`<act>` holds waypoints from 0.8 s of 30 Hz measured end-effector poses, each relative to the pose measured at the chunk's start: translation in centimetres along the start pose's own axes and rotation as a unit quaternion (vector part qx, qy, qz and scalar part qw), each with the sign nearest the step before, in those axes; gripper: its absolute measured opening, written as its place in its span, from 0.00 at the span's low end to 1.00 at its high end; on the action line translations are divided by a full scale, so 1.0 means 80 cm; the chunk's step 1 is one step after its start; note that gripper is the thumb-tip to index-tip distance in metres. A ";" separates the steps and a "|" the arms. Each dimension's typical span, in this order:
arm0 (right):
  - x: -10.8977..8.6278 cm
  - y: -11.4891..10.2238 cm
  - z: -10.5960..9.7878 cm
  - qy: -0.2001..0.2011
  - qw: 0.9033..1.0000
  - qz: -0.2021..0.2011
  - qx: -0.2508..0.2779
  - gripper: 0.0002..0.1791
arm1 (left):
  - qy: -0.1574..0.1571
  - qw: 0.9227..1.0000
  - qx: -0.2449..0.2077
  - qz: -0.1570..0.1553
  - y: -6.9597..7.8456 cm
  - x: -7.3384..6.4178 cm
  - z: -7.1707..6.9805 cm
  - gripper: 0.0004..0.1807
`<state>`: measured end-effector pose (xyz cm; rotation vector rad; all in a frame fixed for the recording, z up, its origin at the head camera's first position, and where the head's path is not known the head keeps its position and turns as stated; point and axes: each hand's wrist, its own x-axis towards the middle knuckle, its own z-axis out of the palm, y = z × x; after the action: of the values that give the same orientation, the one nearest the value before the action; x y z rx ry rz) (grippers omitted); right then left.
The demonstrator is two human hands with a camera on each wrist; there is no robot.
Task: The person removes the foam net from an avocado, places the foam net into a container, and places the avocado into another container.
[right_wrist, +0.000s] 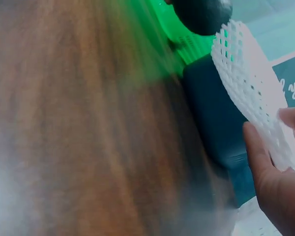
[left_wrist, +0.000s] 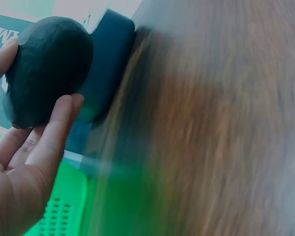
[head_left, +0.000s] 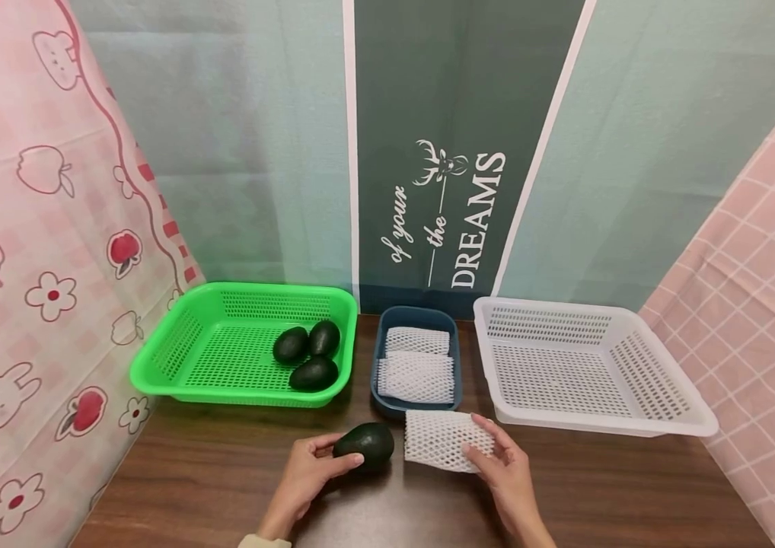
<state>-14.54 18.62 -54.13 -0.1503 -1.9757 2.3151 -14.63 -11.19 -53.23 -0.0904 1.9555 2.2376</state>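
Observation:
My left hand (head_left: 310,473) grips a dark green avocado (head_left: 368,444) between thumb and fingers, in front of the blue tub. The left wrist view shows the avocado (left_wrist: 49,69) with the fingertips along its side. A white foam net sleeve (head_left: 444,441) is pinched by my right hand (head_left: 505,466), its near end facing the avocado with a small gap between. In the right wrist view the sleeve (right_wrist: 248,81) looks slightly opened at that end. More foam net sleeves (head_left: 418,377) lie in the blue tub (head_left: 379,396) just behind.
At the left a green basket (head_left: 175,384) holds three avocados (head_left: 314,373) in its right part. A white basket (head_left: 586,421) stands on the right. Printed cloths (head_left: 278,152) hang behind and at both sides of the brown wooden table (head_left: 209,472).

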 end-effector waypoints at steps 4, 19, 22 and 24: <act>0.001 -0.009 0.005 -0.034 0.999 -0.018 -0.013 0.28 | 0.018 1.000 -0.013 0.018 0.013 -0.010 -0.009 0.28; 0.033 -0.052 0.045 -0.021 0.998 -0.053 0.017 0.27 | 0.124 0.984 0.056 0.114 0.087 -0.010 -0.046 0.26; 0.041 -0.053 0.051 -0.012 0.998 -0.051 0.023 0.27 | 0.146 0.978 0.080 0.129 0.096 -0.003 -0.060 0.26; 0.048 -0.053 0.055 -0.004 0.999 -0.041 0.030 0.27 | 0.163 0.972 0.095 0.138 0.099 0.001 -0.069 0.26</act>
<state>-18.87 15.53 -49.34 -0.0533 -1.8773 2.3225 -16.38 -17.67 -46.23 -0.1826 2.4855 2.3028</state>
